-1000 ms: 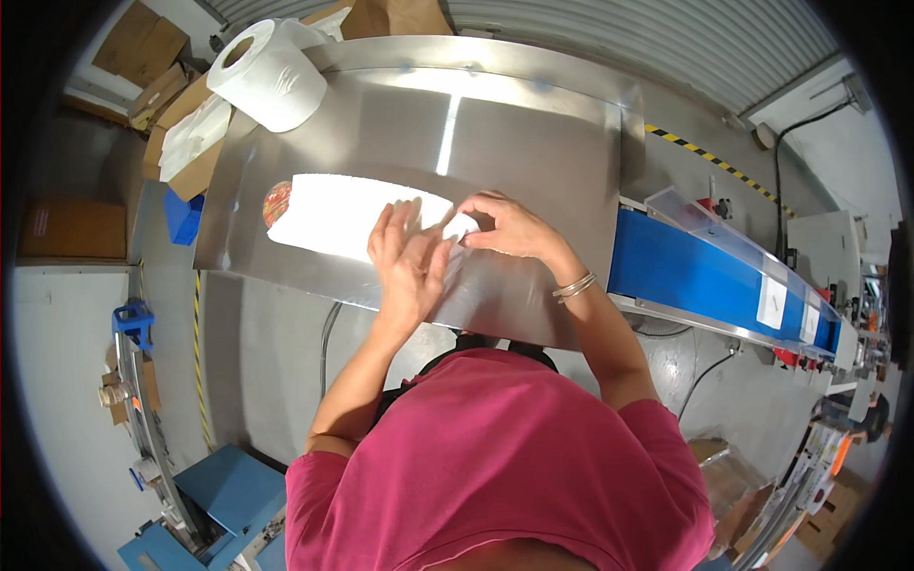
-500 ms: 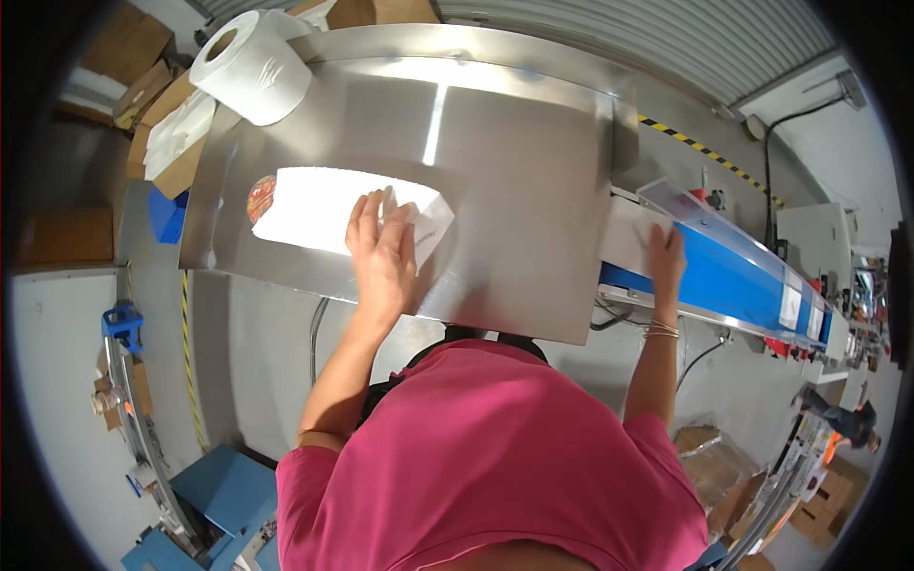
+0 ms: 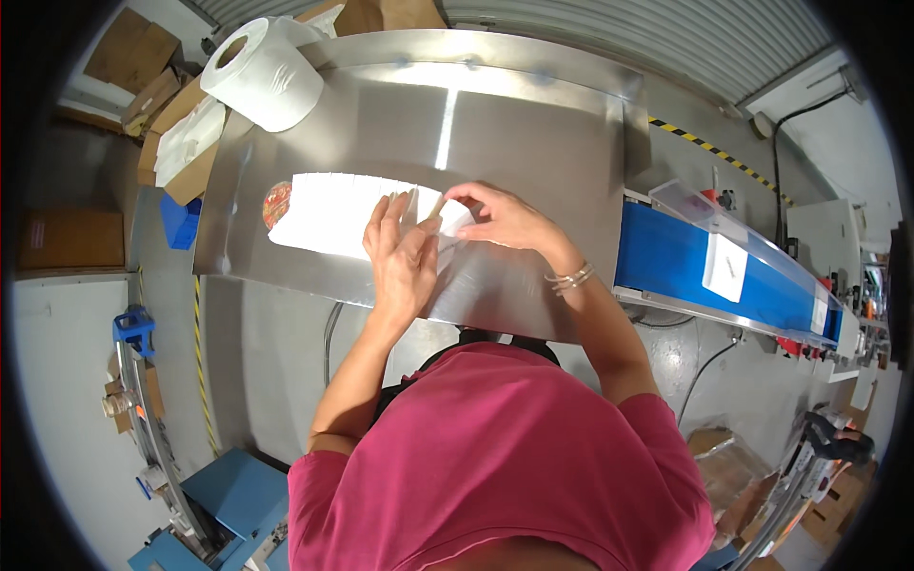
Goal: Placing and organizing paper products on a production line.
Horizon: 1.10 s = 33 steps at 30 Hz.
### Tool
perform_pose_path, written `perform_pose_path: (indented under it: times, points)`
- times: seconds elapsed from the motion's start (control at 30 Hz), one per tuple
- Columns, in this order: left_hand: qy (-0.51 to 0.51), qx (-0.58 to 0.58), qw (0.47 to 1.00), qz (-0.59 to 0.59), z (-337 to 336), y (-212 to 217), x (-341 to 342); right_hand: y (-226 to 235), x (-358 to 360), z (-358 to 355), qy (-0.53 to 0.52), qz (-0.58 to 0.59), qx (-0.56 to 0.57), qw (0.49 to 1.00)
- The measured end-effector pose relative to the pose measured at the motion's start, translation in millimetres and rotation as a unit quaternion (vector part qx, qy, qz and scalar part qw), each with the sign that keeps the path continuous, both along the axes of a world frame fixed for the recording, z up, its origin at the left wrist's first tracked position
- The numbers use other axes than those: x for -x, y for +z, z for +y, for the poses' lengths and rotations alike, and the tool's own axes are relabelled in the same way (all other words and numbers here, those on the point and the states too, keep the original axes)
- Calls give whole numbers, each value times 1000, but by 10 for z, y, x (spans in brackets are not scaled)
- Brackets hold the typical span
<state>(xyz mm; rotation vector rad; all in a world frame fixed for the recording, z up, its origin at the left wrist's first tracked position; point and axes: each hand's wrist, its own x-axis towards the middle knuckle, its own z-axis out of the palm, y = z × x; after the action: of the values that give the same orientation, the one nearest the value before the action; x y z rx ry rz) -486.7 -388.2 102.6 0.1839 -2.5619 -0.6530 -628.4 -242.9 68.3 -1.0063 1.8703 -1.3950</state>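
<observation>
A long, overlapping row of thin white paper packets [image 3: 333, 211] lies on the steel table [image 3: 533, 133]. My left hand [image 3: 400, 266] rests over the right part of this row, fingers bent and parting the packets near its end. At that right end, my right hand [image 3: 509, 221] has thumb and fingers around the edge of the last packet, whose face is partly covered by the fingers. Past the row's left end shows a round, red patterned piece [image 3: 277, 206].
A large white roll [image 3: 276, 86] stands at the table's back left corner, beside open cardboard boxes [image 3: 190, 143]. To the right runs a blue conveyor belt [image 3: 666, 252] with a clear side guard, carrying a white packet [image 3: 725, 266] and another farther along.
My right hand has come from the conveyor to the right end of the row. A white packet now lies farther along the belt. My left hand stays on the row.
</observation>
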Motion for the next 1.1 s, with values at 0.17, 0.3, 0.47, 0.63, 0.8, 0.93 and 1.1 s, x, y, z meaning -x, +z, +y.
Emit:
perform_pose_path:
  times: [0.17, 0.3, 0.47, 0.63, 0.8, 0.93, 1.1]
  points:
    - [18, 1, 1000, 2, -55, -10, 25, -64, -17, 176, 22, 69, -57, 996]
    - [48, 10, 999, -10, -149, -33, 19, -435, -142, 766, -209, -69, 2, 975]
    - [46, -3, 999, -14, -167, -5, -27, -607, 59, 1881, -491, 98, -200, 842]
    - [31, -19, 999, 3, -125, -36, 20, -618, 162, 2536, -451, 531, -387, 604]
    - [24, 20, 999, -7, -89, -187, -43, -435, 27, 1377, -320, 214, -121, 915]
    - [-3, 25, 1000, -11, -142, -5, 15, -29, -95, 206, -62, 36, -14, 997]
    - [7, 20, 999, -33, -195, 58, 7, -249, -23, -96, 9, 161, 26, 987]
